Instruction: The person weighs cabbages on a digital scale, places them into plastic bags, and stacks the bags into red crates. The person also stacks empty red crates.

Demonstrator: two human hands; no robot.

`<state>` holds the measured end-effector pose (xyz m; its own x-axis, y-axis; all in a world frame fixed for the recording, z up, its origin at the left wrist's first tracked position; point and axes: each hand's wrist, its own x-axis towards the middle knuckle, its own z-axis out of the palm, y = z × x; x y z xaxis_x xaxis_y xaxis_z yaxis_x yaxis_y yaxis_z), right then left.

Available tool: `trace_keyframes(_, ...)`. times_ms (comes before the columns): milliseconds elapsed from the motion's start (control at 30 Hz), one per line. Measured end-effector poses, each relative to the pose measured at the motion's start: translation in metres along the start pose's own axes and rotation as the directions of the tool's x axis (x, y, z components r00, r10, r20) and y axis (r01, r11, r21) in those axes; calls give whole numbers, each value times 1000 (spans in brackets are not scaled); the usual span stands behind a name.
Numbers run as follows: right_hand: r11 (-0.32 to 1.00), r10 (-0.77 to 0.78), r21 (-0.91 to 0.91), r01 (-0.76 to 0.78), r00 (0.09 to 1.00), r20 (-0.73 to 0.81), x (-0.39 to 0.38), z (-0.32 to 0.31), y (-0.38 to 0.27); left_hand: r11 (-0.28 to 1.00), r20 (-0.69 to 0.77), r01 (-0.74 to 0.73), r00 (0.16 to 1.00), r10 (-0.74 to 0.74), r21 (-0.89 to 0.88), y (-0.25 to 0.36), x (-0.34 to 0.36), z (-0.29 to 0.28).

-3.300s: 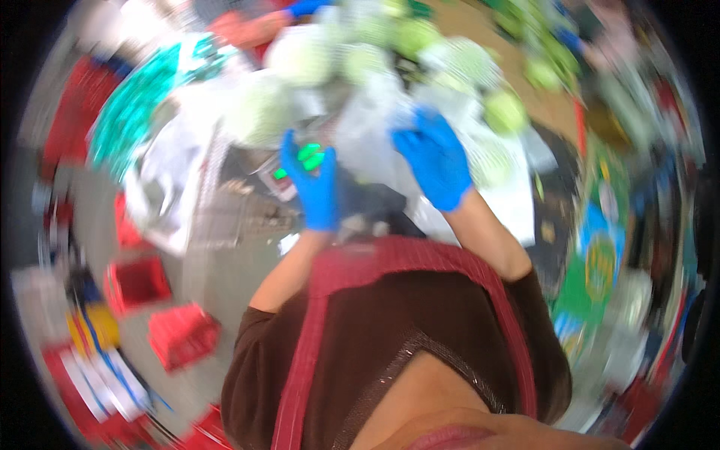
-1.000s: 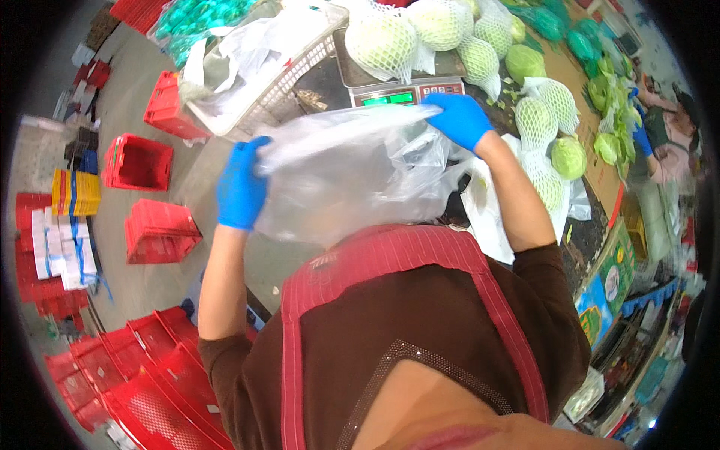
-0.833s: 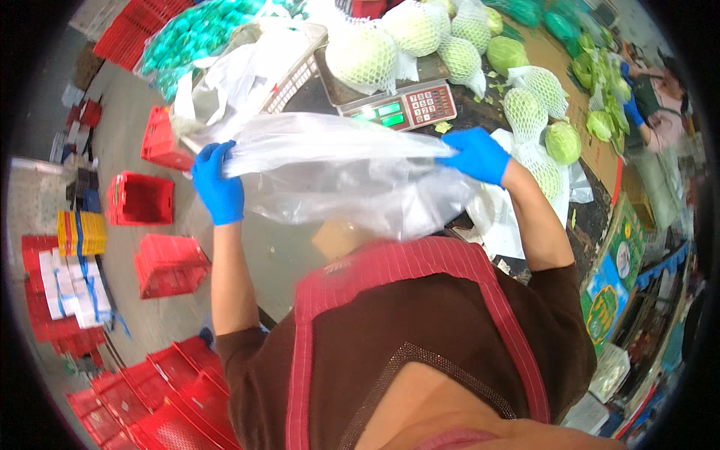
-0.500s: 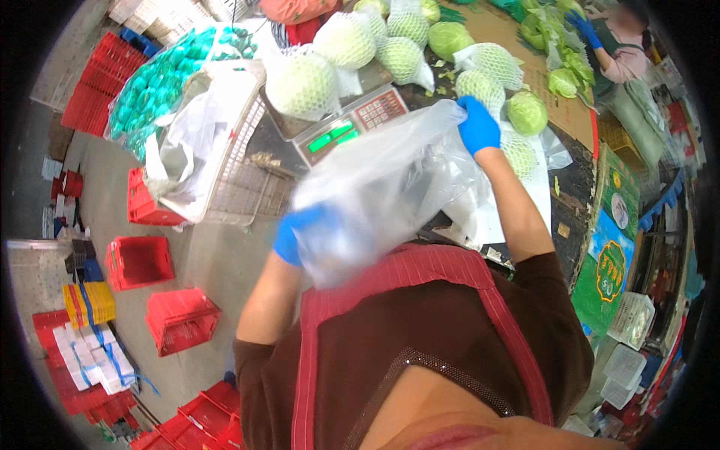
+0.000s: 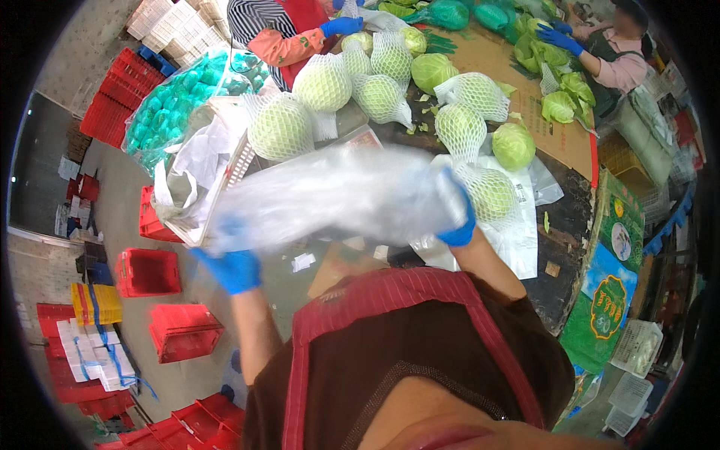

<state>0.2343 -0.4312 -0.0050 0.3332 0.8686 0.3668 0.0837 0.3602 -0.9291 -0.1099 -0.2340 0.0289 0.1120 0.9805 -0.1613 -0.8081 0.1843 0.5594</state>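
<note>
Both our hands, left [image 5: 236, 270] and right [image 5: 460, 226], stand apart, apparently so the bag [image 5: 330, 196] spreads between them near the cabbages [image 5: 281, 133], right fingers closed on its end, left ones too blurred to tell.

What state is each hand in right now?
Left hand: at left end of the clear plastic bag; too blurred to tell open or closed.
Right hand: holding the bag's right end.
</note>
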Motion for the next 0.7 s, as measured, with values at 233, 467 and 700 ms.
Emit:
trace_keyframes(233,452,114,872,189,957,-267,93,-23,-41,849,54,511,852,-522,133,-106,-25,-11)
trace_keyframes(467,775,169,524,353,683,-710,153,6,28,912,79,398,910,-406,99,-35,64,38)
trace_keyframes(700,902,-247,-431,25,848,-469,325,10,98,749,-157,552,830,-535,368,-29,160,38)
